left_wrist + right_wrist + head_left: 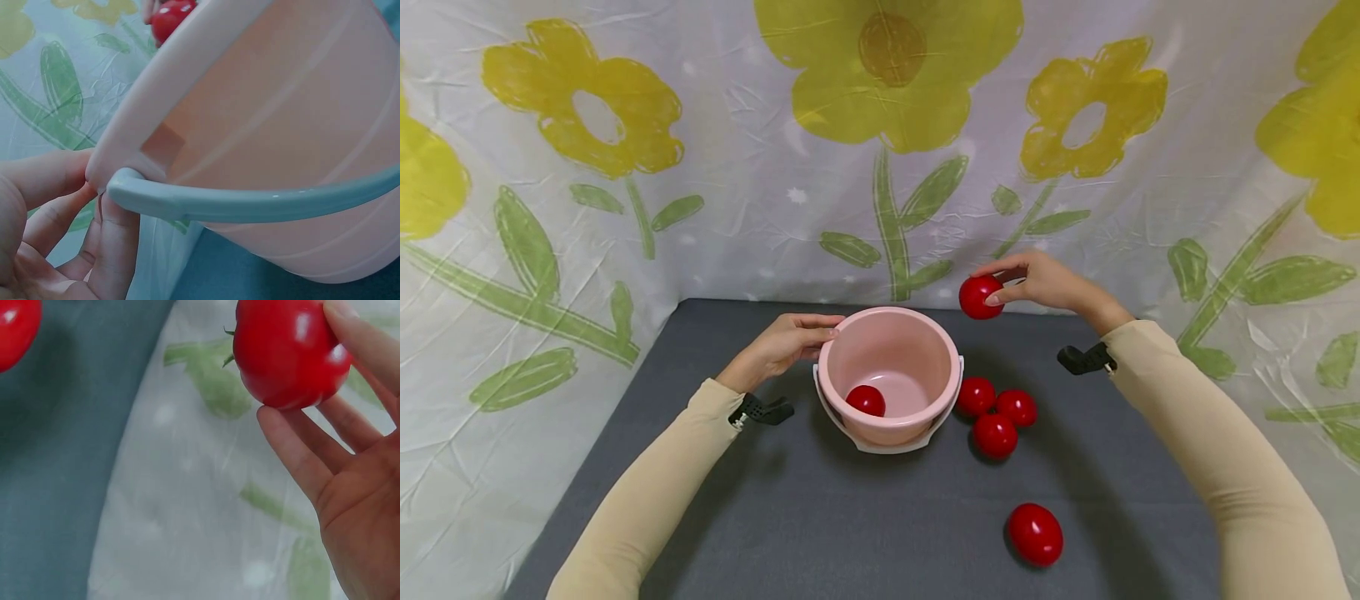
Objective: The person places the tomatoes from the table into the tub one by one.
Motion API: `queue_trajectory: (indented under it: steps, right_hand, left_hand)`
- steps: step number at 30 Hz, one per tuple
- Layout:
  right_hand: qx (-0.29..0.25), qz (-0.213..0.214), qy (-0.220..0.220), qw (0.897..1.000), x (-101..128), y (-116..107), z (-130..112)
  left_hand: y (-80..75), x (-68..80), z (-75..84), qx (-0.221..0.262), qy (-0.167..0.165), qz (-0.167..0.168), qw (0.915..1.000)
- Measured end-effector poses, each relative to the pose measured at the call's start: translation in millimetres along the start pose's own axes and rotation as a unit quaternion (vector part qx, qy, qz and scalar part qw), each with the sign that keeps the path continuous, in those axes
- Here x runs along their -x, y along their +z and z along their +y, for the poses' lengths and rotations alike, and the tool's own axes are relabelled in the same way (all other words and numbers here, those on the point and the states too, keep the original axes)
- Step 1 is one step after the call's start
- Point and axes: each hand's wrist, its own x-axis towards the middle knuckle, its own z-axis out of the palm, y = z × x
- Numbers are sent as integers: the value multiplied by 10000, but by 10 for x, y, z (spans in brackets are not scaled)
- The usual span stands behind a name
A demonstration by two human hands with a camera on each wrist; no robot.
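A pink bucket (880, 333) with a pale handle stands on the grey table, and one tomato (865, 401) lies inside it. My left hand (786, 346) holds the bucket's left rim; in the left wrist view its fingers pinch the edge beside the handle joint (128, 187). To the right of the bucket and above the table, my right hand (1037, 282) grips a red tomato (980, 297) between thumb and fingertips. In the right wrist view, the held tomato (290, 353) shows small green leaf tips.
Three tomatoes (995, 436) sit in a cluster beside the bucket's right side. Another tomato (1035, 535) lies nearer the table's front. A flower-printed cloth (737, 208) hangs behind the grey table (820, 533) and along its sides.
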Motion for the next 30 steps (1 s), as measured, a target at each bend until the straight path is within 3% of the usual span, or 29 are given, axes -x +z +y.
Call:
queue_trajectory:
  steps: [9, 30]
  right_hand:
    - [-226, -225, -117, 9994, -145, 78, -268]
    - [-447, -1019, -974, 9890, -551, 366, -730]
  left_hand:
    - [2, -1, -8, 132, 5, -3, 9999]
    - [-8, -1, -17, 40, -5, 66, 10000]
